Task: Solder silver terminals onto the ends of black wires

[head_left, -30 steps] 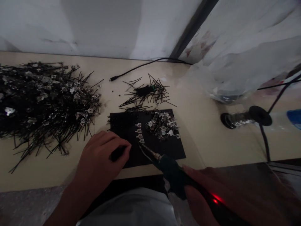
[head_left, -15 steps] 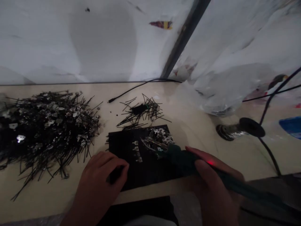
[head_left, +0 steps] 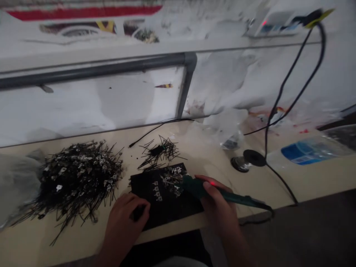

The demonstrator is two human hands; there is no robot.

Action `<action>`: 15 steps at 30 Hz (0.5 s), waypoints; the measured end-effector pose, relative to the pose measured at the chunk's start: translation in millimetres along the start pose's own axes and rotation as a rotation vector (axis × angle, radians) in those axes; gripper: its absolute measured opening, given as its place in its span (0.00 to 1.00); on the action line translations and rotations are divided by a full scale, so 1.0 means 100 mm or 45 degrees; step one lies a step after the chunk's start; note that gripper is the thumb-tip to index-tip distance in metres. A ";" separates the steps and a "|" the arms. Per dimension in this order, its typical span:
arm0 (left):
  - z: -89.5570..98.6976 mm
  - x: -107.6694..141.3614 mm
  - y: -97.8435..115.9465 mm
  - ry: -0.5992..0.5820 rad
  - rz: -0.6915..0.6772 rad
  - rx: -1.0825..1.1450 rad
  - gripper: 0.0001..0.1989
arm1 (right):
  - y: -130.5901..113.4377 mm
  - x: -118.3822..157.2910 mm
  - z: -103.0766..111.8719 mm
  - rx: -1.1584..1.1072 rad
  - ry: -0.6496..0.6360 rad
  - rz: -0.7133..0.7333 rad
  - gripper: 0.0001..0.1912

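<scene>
My right hand (head_left: 218,207) is wrapped round a green soldering iron (head_left: 196,188) with a glowing red light. Its tip end is over a small heap of silvery metal tabs (head_left: 175,190) on a black mat (head_left: 178,211). Left of that heap, several more tabs stand in a short row (head_left: 157,191) on the mat. My left hand (head_left: 124,220) rests by the mat's left edge, thumb and fingertips closed together; what they may hold cannot be made out. Behind the mat lies a loose bunch of short black wires (head_left: 160,152).
A large pile of black wires with metal tabs (head_left: 83,174) spreads at left, beside a plastic bag (head_left: 16,185). A solder spool (head_left: 241,163), a thin cable (head_left: 150,130), clear plastic (head_left: 225,129) and a blue-labelled package (head_left: 300,150) lie along the table. The iron's cord (head_left: 269,211) hangs rightward.
My view has tilted up and back, so more wall and the hanging cable now show. Both hands keep much the same places around the mat, and the iron is still over the tab heap.
</scene>
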State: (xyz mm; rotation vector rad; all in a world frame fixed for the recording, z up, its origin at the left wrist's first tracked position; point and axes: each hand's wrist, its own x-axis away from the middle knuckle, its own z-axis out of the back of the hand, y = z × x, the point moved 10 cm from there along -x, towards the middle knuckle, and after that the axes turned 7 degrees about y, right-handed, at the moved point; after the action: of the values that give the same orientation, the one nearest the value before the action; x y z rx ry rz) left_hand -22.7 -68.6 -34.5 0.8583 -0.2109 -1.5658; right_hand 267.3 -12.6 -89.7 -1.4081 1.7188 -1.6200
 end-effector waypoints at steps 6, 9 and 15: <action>0.03 0.03 -0.08 0.069 0.034 0.079 0.08 | -0.01 -0.03 -0.07 -0.158 -0.025 -0.003 0.17; 0.08 0.08 -0.07 0.093 0.053 0.156 0.09 | 0.05 -0.07 -0.05 -0.224 -0.044 -0.042 0.17; 0.80 0.10 -0.37 0.268 0.197 0.023 0.13 | 0.17 -0.09 0.03 -0.333 -0.001 -0.106 0.16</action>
State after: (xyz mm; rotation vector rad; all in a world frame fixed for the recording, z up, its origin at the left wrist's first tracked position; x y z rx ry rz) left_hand -101.1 -97.5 -3.6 0.9902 -0.1361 -1.3213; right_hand 266.6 -9.0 -109.2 -1.6187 1.9523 -1.4763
